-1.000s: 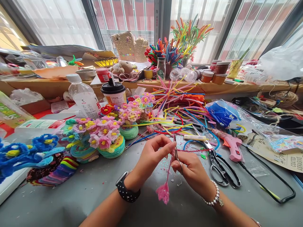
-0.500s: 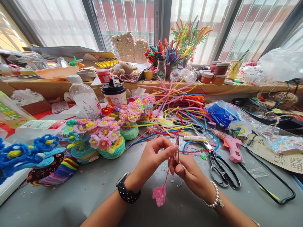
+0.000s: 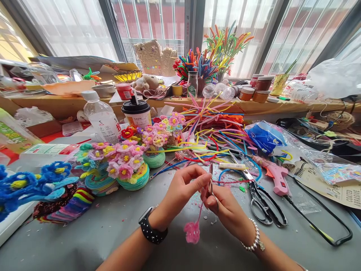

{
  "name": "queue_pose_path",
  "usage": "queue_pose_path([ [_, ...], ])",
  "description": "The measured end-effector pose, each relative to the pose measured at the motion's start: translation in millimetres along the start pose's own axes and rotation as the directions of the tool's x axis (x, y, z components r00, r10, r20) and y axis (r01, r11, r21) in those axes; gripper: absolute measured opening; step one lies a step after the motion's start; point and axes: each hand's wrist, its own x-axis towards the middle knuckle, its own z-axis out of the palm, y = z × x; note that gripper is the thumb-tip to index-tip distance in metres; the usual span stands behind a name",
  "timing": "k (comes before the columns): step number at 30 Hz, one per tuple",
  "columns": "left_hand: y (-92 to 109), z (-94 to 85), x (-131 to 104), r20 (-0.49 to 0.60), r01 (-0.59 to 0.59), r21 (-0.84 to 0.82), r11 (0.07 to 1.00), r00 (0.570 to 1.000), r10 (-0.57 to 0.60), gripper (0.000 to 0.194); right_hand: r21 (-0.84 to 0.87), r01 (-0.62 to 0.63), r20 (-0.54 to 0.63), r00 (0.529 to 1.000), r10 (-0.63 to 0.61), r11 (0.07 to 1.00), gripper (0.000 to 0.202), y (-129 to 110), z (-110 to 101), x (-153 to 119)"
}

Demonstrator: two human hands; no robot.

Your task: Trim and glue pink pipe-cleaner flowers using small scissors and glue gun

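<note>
My left hand (image 3: 187,190), with a dark dotted watch band at its wrist, is closed in a pinch on the thin stem of a pink pipe-cleaner flower (image 3: 192,232). The flower hangs head down below my fingers, over the grey tabletop. My right hand (image 3: 227,205), wearing a beaded bracelet, grips small metal scissors (image 3: 215,198). Their blades point up beside my left fingertips, and one handle loop shows by the thumb. Where the stem ends between the two hands is hidden by fingers.
Large black-handled scissors (image 3: 263,205) and a pink glue gun (image 3: 276,175) with its cord lie to the right. Pink pipe-cleaner flowers (image 3: 126,160) in coiled pots stand left. Loose pipe cleaners (image 3: 214,122) pile up ahead, near a drink cup (image 3: 137,114) and a plastic bottle (image 3: 100,120).
The pink flower has turned on its stem and swung slightly right and up. Both hands stay nearly in place, with the scissors tilted a little differently.
</note>
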Motion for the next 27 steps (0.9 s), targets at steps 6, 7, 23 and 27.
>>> queue_pose_path([
  [6,-1.4,-1.1,1.5,0.016,0.012,-0.047,0.999,1.0,-0.012,0.02,-0.031,-0.03,-0.001,1.0,0.03,0.999,0.054,0.7,-0.8,0.5],
  [7,-1.6,-1.3,1.7,0.019,0.011,-0.05,0.999,1.0,-0.01,0.02,-0.033,-0.029,0.0,1.0,0.029,0.999,0.054,1.4,-0.7,0.5],
  [23,-0.9,-1.3,1.8,0.044,0.02,-0.045,0.999,0.999,-0.019,0.021,-0.07,0.009,-0.013,1.0,-0.01,0.998,0.059,3.2,-1.9,0.4],
  [27,-0.1,-0.8,1.5,0.054,0.02,-0.053,0.998,0.998,-0.017,0.02,-0.071,0.007,-0.029,1.0,-0.009,0.997,0.059,5.0,-1.3,-0.7],
])
